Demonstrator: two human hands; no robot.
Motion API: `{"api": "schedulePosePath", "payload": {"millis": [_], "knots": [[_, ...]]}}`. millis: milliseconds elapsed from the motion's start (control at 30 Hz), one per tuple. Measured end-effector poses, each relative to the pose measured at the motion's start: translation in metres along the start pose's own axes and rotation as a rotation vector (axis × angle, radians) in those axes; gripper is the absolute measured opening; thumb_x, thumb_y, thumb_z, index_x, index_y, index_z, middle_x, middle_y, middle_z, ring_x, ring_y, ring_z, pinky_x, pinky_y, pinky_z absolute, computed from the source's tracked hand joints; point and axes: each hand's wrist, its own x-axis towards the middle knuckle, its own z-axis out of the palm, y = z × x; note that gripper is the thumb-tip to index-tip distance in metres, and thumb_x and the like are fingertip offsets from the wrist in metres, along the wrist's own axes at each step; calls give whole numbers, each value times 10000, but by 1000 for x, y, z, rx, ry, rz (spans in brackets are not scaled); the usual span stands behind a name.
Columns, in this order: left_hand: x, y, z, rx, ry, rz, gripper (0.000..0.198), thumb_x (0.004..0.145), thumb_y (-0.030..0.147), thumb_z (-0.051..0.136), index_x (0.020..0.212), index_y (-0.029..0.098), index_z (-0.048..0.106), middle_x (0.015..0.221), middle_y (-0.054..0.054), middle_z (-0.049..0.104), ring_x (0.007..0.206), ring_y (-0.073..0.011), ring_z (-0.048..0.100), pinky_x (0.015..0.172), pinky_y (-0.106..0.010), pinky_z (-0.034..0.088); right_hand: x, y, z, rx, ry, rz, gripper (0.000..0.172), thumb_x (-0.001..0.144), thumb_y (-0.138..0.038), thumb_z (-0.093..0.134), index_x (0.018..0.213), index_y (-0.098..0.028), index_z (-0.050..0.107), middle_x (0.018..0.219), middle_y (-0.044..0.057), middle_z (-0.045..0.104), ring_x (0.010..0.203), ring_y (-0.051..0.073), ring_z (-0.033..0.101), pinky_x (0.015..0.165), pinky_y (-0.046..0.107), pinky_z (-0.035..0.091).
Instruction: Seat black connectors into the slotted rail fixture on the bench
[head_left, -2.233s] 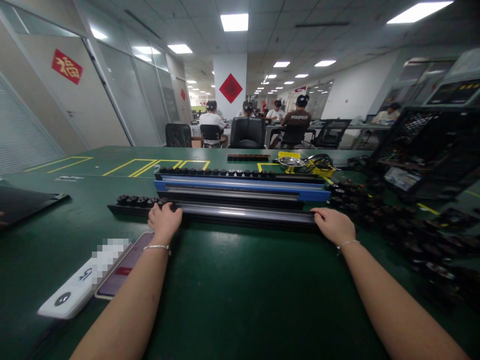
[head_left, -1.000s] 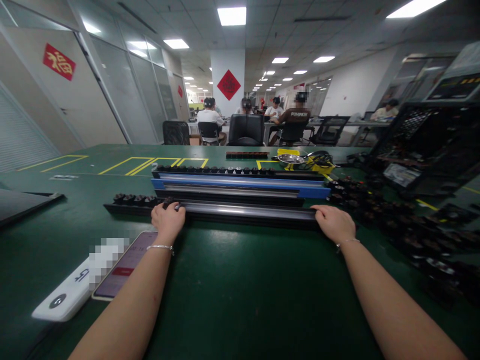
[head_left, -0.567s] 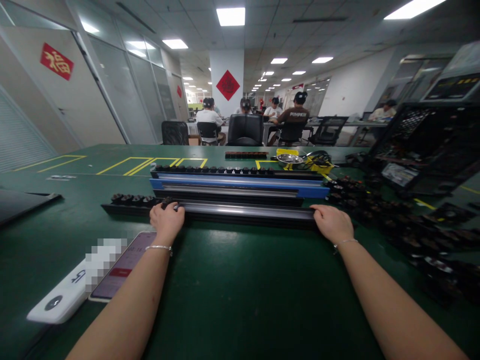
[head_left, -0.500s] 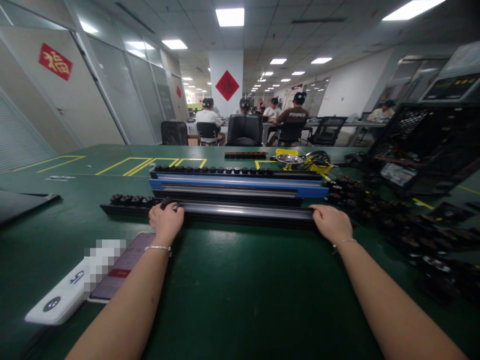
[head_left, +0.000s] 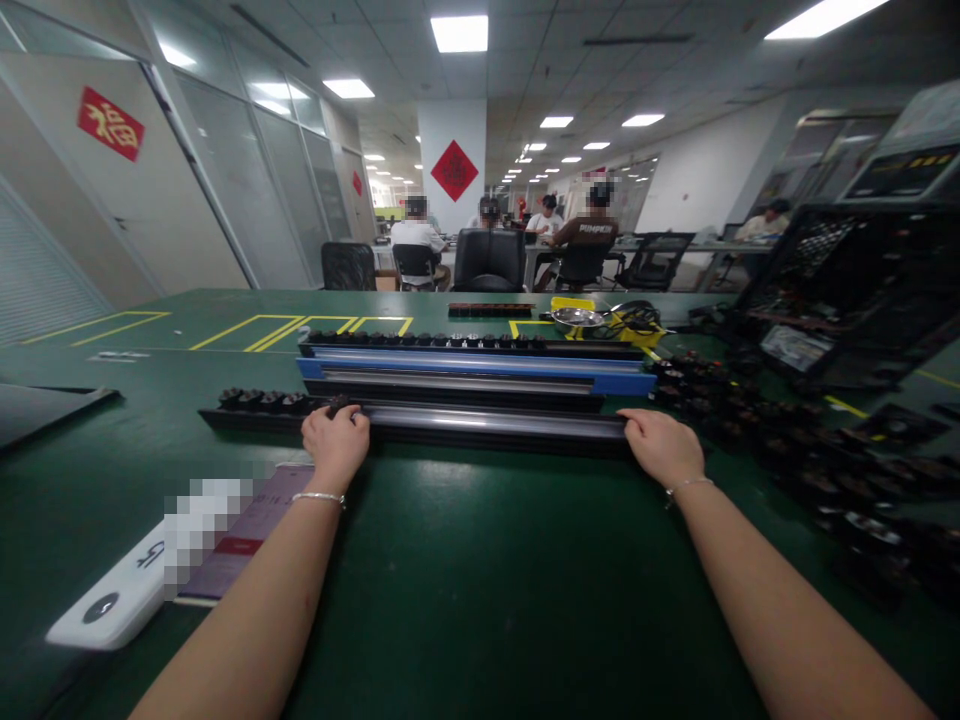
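Observation:
A long black rail [head_left: 495, 422] with a shiny metal strip along its top lies crosswise on the green table in front of me. Several small black parts [head_left: 266, 400] sit in a row on its left end. My left hand [head_left: 336, 440] is closed at the rail, its fingers around a small black part [head_left: 345, 403] just right of that row; the fingers partly hide it. At the far right end, my right hand [head_left: 666, 445] grips the rail with thumb and fingers closed. Behind it lies a blue rail [head_left: 480, 368], with another row of black parts [head_left: 427, 341] beyond.
A phone [head_left: 244, 540] and a white device [head_left: 112, 600] lie left of my left forearm. Heaps of black parts [head_left: 832, 470] cover the right side, beside a black open case [head_left: 825, 290]. A metal bowl [head_left: 577, 318] stands farther back. People sit at desks beyond.
My left hand has shifted very slightly to the right along the rail. My right hand stays at the rail's right end.

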Motion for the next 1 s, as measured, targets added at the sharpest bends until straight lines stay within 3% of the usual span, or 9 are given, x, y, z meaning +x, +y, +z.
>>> {"api": "schedulePosePath", "payload": {"millis": [633, 1000], "knots": [[2, -4, 5, 14, 32, 90, 357, 832, 307, 441, 1057, 183, 688, 1173, -168, 492, 1201, -322, 383, 1019, -453, 308, 0, 0, 2, -11, 6, 2, 444, 848, -254, 299, 1088, -212, 671, 1180, 39, 648, 1086, 206, 569, 878, 355, 432], [0, 0, 2, -20, -14, 59, 328, 833, 304, 451, 1022, 206, 701, 1198, -167, 481, 1204, -323, 373, 1008, -439, 325, -1, -2, -1, 0, -17, 14, 456, 850, -261, 289, 1099, -211, 668, 1193, 42, 641, 1096, 214, 563, 878, 370, 434]]}}
